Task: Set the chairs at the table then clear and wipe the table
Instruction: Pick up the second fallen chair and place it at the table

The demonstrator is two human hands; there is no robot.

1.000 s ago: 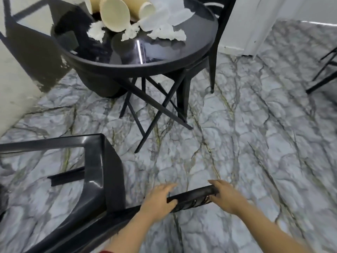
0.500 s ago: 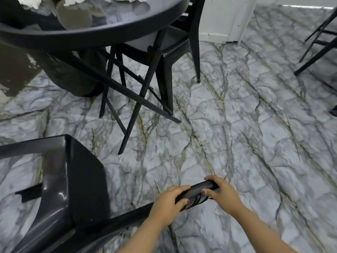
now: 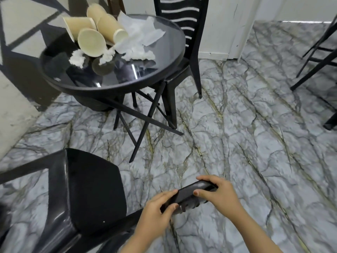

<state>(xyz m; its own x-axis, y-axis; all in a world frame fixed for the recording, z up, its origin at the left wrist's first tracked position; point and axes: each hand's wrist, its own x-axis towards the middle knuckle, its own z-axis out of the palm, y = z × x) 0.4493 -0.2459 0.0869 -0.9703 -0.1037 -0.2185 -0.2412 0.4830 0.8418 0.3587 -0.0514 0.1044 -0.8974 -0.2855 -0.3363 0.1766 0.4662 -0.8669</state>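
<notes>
A black chair (image 3: pixel 87 194) is tipped over near the floor at the lower left, its seat facing me. Both hands grip the top rail of its backrest: my left hand (image 3: pixel 156 209) on the nearer part, my right hand (image 3: pixel 217 194) at the rail's end. Beyond it stands a round black glass-topped table (image 3: pixel 138 77) on crossed legs. Several tan paper cups (image 3: pixel 102 31) lie on it with crumpled white napkins (image 3: pixel 138 39) and a dark cloth (image 3: pixel 56 63). A second black chair (image 3: pixel 189 42) stands upright, tucked in at the table's far right.
Grey marble floor (image 3: pixel 246 143) spreads to the right. Black legs of other furniture (image 3: pixel 317 57) show at the right edge. A white wall and door frame (image 3: pixel 235 26) rise behind the table. A pale wall or step (image 3: pixel 12 114) borders the left.
The chair's backrest rail has risen from the floor and my grip on it has tightened. The view has lifted, so the tabletop with cups and napkins is back in sight.
</notes>
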